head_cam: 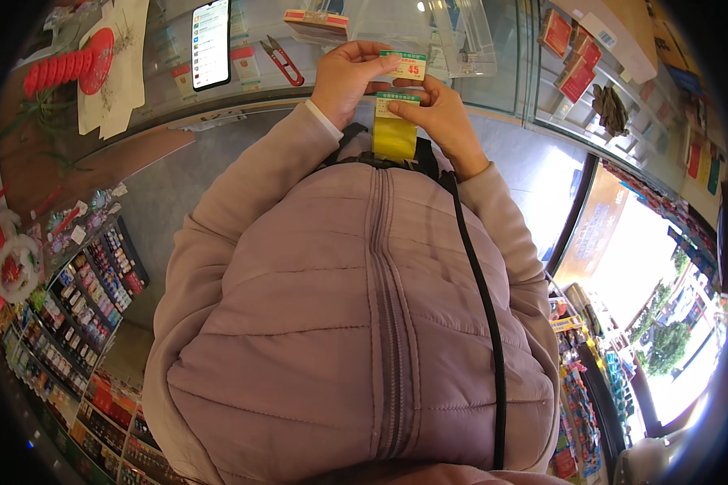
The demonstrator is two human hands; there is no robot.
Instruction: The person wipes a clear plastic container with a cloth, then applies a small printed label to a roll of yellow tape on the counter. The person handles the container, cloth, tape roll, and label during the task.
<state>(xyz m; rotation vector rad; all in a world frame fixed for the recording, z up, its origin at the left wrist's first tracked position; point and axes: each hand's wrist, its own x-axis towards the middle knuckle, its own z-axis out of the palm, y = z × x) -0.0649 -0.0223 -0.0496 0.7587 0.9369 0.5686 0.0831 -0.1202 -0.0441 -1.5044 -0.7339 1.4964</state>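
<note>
Between the thumb and fingers of my left hand (349,76) is a small price tag card (411,65) with a green top band and a large red number. Just below it, my right hand (440,115) pinches a second price tag card (387,104), whose lower edge meets a yellow strip (394,138). Whether card and strip are joined I cannot tell. Red-handled thread snips (284,60) lie on the glass counter (158,79), left of my left hand. A smartphone (211,42) with a lit screen rests further left.
Clear plastic holders (461,36) and a red-edged box (316,24) stand beyond my hands. Red packets (576,63) and a crumpled brown item (610,111) are at the right. A red spiral ornament (67,70) is at the left. Stocked shelves (79,303) stand lower left.
</note>
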